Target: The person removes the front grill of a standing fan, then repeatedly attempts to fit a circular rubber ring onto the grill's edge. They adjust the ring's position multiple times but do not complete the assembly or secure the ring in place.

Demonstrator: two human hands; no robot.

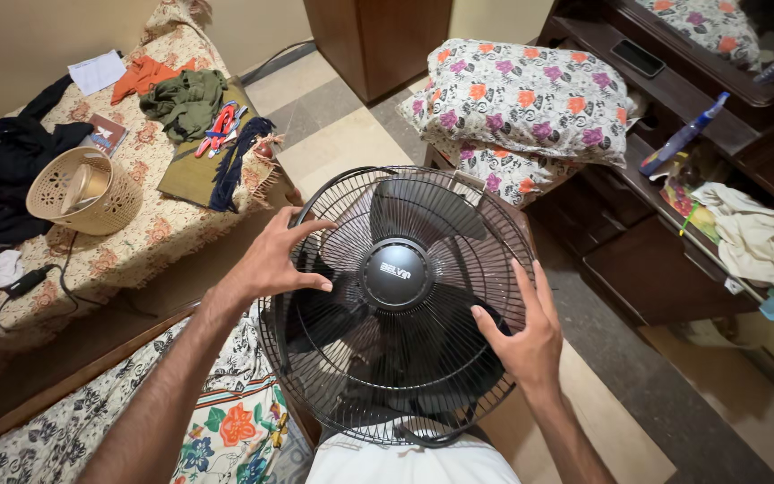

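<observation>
At the bottom centre of the frame, a white cloth-covered surface (pixel 409 464) sits directly below a black fan (pixel 396 305), which fills the lower middle of the frame with its round wire front grille (pixel 423 224) facing the camera. The round hub cap (pixel 395 272) sits at the grille's centre, and dark blades (pixel 405 358) show behind the wires.

The left hand (pixel 270 260) lies on the upper left part of the grille, fingers spread and pressed flat against the wires, thumb pointing toward the hub; it is not clenched around anything. The right hand (pixel 523 332) rests on the right part of the grille, fingers extended upward along the rim and thumb laid across the wires; it likewise grasps nothing closed, only bearing on the grille.

At lower left, beside the left forearm, lies a floral-patterned bedsheet (pixel 217 430). Beyond it, at left centre, a second bed with a beige floral cover (pixel 150 233) carries a woven beige basket (pixel 85 190), black clothing (pixel 6 166), a black charger with cable (pixel 33 280), a green garment (pixel 185 103), an orange garment (pixel 141 76), a white paper (pixel 98 72) and a small book (pixel 105 133).

Behind the fan, at upper centre, two flowered pillows (pixel 521 103) are stacked. At right, a dark wooden shelf unit (pixel 656 260) holds a crumpled pale cloth (pixel 754 237), a blue spray bottle (pixel 684 133) and a phone (pixel 638 57). A wooden cabinet (pixel 378 40) stands at the top centre on the tiled floor (pixel 333 134).
</observation>
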